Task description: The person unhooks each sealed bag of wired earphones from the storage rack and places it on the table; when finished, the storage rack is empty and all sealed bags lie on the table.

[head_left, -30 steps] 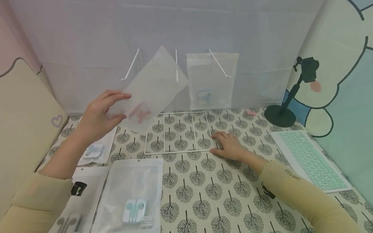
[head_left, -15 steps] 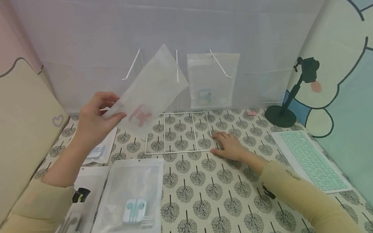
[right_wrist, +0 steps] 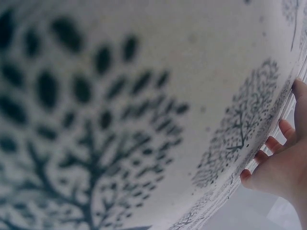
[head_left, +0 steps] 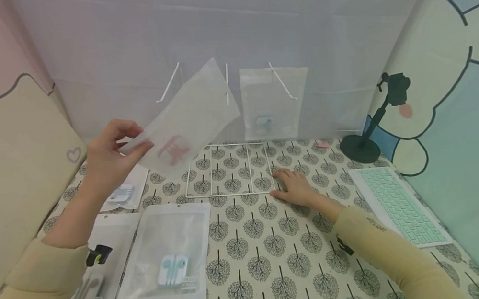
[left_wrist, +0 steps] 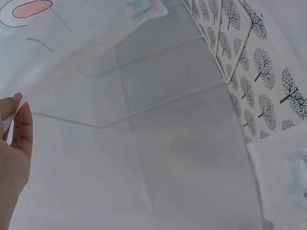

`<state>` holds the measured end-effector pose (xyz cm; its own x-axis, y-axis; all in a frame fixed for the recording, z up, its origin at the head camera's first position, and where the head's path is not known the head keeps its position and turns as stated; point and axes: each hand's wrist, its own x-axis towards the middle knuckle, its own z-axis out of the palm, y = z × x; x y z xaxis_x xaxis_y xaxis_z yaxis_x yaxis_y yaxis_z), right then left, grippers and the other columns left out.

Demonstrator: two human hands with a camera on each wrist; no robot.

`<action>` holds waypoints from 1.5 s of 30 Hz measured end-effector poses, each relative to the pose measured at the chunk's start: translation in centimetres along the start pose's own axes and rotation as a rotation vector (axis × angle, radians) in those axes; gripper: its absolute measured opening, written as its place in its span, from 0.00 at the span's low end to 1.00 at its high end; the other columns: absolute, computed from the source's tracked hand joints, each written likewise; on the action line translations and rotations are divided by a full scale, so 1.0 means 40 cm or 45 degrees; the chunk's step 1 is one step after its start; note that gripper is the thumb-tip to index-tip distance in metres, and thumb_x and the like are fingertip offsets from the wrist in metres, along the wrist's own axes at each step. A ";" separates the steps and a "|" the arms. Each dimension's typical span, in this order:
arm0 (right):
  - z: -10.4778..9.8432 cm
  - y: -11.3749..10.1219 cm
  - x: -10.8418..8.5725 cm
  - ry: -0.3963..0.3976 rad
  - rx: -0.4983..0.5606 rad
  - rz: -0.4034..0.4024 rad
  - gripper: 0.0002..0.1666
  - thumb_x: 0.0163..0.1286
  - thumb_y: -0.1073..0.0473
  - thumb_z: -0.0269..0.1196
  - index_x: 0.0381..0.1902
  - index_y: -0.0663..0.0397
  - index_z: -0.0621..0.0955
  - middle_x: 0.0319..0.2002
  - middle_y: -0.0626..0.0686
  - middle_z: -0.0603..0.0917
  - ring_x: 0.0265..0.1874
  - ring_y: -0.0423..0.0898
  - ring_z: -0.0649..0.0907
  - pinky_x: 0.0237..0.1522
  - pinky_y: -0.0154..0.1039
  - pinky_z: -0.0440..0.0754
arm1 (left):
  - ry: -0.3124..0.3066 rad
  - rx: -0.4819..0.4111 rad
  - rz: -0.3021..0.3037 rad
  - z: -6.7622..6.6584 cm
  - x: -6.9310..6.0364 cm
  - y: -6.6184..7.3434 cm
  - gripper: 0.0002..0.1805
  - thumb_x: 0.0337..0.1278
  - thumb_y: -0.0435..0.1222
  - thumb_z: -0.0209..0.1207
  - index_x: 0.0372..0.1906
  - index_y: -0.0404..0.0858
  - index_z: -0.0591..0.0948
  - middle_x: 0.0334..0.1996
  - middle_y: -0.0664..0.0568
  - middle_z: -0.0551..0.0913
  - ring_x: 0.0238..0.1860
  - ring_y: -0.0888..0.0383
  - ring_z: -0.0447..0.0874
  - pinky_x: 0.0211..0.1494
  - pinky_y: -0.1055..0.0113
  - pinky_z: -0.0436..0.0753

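My left hand (head_left: 112, 154) pinches the lower left end of a translucent plastic bag (head_left: 200, 105), held tilted in the air. A blurred reddish thing (head_left: 173, 150) shows inside it. Behind the bag stands a white wire display rack (head_left: 226, 195) with several hooks; the bag covers part of it. From the rack's right hook (head_left: 282, 82) hangs another bag (head_left: 275, 100) with a pale blue and white item. In the left wrist view, thumb and fingers (left_wrist: 23, 129) grip the bag's edge. My right hand (head_left: 293, 186) rests on the table at the rack base's front right corner, fingers relaxed.
A bag with white and teal earphones (head_left: 173, 270) lies at front left. Beside it lie another earphone bag (head_left: 117, 228), partly under my left arm, and a third bag (head_left: 138, 181) further back. A black stand (head_left: 360, 148) and a mint-green keyboard (head_left: 401, 206) are at right.
My left hand has drawn left with the bag, and the reddish thing inside has shifted left too. My right hand has stayed at the rack's corner.
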<state>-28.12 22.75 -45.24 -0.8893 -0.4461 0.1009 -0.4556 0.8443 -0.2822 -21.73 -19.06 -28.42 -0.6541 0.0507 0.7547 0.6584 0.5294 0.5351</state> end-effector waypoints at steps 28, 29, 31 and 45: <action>-0.004 -0.002 -0.001 -0.034 0.018 0.028 0.36 0.65 0.42 0.60 0.64 0.56 0.68 0.65 0.62 0.66 0.63 0.65 0.66 0.68 0.63 0.51 | 0.122 0.058 0.325 -0.066 0.017 0.047 0.16 0.30 0.15 0.69 0.32 0.29 0.84 0.28 0.46 0.83 0.28 0.72 0.70 0.24 0.81 0.60; -0.004 -0.002 -0.001 -0.034 0.019 0.028 0.36 0.64 0.42 0.60 0.64 0.56 0.68 0.65 0.62 0.66 0.63 0.65 0.66 0.68 0.63 0.51 | 0.128 0.065 0.325 -0.068 0.016 0.050 0.16 0.30 0.16 0.69 0.32 0.30 0.84 0.28 0.46 0.83 0.27 0.72 0.69 0.24 0.80 0.60; -0.004 -0.001 0.000 -0.027 0.016 0.022 0.36 0.65 0.42 0.60 0.64 0.56 0.68 0.65 0.62 0.67 0.62 0.65 0.66 0.68 0.63 0.51 | 0.142 0.067 0.321 -0.072 0.014 0.057 0.15 0.31 0.16 0.69 0.32 0.30 0.85 0.28 0.46 0.83 0.26 0.73 0.69 0.24 0.81 0.59; -0.004 -0.003 -0.001 -0.020 0.017 0.016 0.36 0.65 0.43 0.60 0.64 0.56 0.68 0.65 0.62 0.67 0.62 0.65 0.66 0.68 0.64 0.52 | 0.192 0.061 0.309 -0.085 0.004 0.097 0.14 0.29 0.15 0.68 0.30 0.28 0.84 0.27 0.47 0.84 0.24 0.75 0.69 0.23 0.83 0.58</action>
<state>-28.03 22.73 -45.05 -0.8941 -0.4403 0.0824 -0.4438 0.8459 -0.2959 -18.03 -19.88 -24.97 -0.4141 0.0562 0.9085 0.7683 0.5567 0.3158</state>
